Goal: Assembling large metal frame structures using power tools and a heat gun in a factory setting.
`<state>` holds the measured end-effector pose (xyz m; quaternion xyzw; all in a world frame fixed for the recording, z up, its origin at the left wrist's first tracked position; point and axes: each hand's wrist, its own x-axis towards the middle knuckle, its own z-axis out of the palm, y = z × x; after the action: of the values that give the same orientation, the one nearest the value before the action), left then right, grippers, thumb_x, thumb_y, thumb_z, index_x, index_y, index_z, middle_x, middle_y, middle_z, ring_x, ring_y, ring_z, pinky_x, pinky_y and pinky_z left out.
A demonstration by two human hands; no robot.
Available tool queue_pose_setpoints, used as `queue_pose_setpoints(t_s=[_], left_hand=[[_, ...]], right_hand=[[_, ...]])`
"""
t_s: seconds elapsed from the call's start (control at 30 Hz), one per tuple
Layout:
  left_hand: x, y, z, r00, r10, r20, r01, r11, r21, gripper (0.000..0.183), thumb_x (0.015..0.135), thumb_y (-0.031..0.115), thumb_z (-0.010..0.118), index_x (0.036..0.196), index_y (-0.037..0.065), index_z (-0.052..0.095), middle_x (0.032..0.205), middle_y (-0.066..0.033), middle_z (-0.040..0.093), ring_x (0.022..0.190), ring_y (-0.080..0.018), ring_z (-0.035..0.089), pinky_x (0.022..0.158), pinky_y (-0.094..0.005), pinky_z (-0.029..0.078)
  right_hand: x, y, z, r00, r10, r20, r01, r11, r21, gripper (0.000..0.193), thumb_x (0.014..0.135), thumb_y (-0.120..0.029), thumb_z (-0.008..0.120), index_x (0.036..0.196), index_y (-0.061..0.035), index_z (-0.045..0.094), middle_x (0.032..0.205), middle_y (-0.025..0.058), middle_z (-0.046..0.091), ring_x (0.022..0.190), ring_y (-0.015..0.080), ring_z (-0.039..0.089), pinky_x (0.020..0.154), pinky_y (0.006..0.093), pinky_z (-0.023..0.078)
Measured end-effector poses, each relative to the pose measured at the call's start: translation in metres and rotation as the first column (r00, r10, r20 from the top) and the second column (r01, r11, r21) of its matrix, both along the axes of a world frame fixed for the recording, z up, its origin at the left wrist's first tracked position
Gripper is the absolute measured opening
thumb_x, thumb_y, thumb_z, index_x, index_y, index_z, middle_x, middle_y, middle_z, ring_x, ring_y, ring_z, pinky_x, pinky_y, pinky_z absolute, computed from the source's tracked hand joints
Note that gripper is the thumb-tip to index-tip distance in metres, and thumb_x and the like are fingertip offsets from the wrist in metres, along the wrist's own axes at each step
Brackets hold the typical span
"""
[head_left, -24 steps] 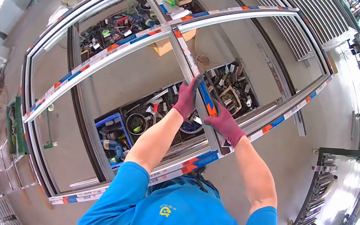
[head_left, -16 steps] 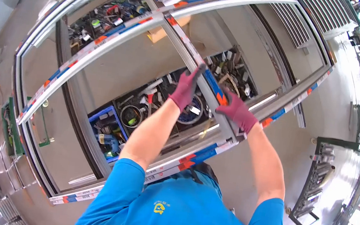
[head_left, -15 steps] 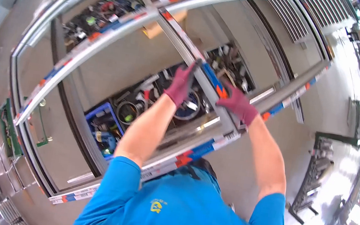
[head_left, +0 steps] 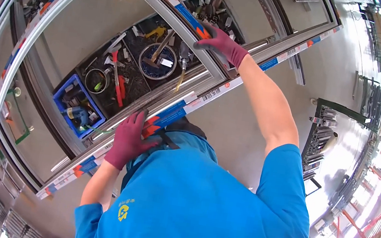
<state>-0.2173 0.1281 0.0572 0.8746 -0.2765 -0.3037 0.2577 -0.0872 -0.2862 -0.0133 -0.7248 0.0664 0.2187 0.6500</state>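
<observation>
The left hand (head_left: 130, 140) rests on the near rail (head_left: 171, 115), its fingers' hold unclear. At one o'clock from it, the right hand (head_left: 223, 45) clasps the crossbar (head_left: 170, 10).

L head cam, fisheye, near view dn

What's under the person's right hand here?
The right hand lies over a grey metal crossbar bearing a blue-and-orange strip. The strip shows up to the hand; the surface covered by it can't be seen.
</observation>
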Motion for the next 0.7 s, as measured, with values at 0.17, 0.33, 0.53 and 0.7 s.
queue_pose_setpoints(t_s=[0.17, 0.33, 0.53, 0.7], left_hand=[[-0.011, -0.011, -0.008, 0.995, 0.045, 0.095, -0.056, 0.992, 0.117, 0.076, 0.077, 0.047, 0.083, 0.134, 0.004, 0.057, 0.126, -0.0190, 0.064, 0.112, -0.0382, 0.066, 0.091, -0.0477, 0.054], [-0.014, -0.011, -0.013, 0.989, 0.090, 0.116, -0.102, 0.990, 0.101, 0.070, 0.077, 0.041, 0.083, 0.130, 0.004, 0.059, 0.123, -0.0193, 0.066, 0.111, -0.0392, 0.066, 0.091, -0.0486, 0.054], [-0.012, -0.013, -0.013, 0.979, 0.082, 0.187, -0.096, 0.993, 0.067, 0.062, 0.076, 0.038, 0.084, 0.124, 0.006, 0.061, 0.115, -0.0167, 0.067, 0.103, -0.0380, 0.068, 0.084, -0.0475, 0.055], [-0.014, -0.011, -0.015, 0.978, 0.091, 0.189, -0.107, 0.991, 0.078, 0.061, 0.077, 0.037, 0.084, 0.124, 0.006, 0.062, 0.116, -0.0166, 0.067, 0.103, -0.0377, 0.068, 0.084, -0.0473, 0.056]], right_hand=[[-0.001, 0.001, 0.002, 1.000, -0.014, -0.011, 0.013, 0.997, -0.078, 0.081, 0.085, -0.022, 0.085, 0.154, -0.0046, 0.046, 0.137, 0.0059, 0.061, 0.123, 0.0123, 0.058, 0.109, 0.0293, 0.045], [0.004, -0.006, 0.006, 1.000, 0.022, -0.010, -0.023, 0.996, -0.082, 0.077, 0.084, -0.025, 0.087, 0.150, -0.0044, 0.052, 0.128, 0.0037, 0.064, 0.112, 0.0103, 0.060, 0.102, 0.0281, 0.048], [0.004, -0.016, 0.000, 0.995, 0.061, 0.079, -0.043, 0.977, -0.207, 0.071, 0.083, -0.027, 0.087, 0.144, -0.0050, 0.058, 0.117, 0.0022, 0.067, 0.105, 0.0091, 0.060, 0.097, 0.0276, 0.048], [0.003, -0.008, 0.015, 0.997, 0.043, 0.061, -0.032, 0.986, -0.165, 0.071, 0.082, -0.028, 0.088, 0.144, -0.0051, 0.059, 0.116, 0.0016, 0.068, 0.105, 0.0097, 0.060, 0.098, 0.0278, 0.048]])
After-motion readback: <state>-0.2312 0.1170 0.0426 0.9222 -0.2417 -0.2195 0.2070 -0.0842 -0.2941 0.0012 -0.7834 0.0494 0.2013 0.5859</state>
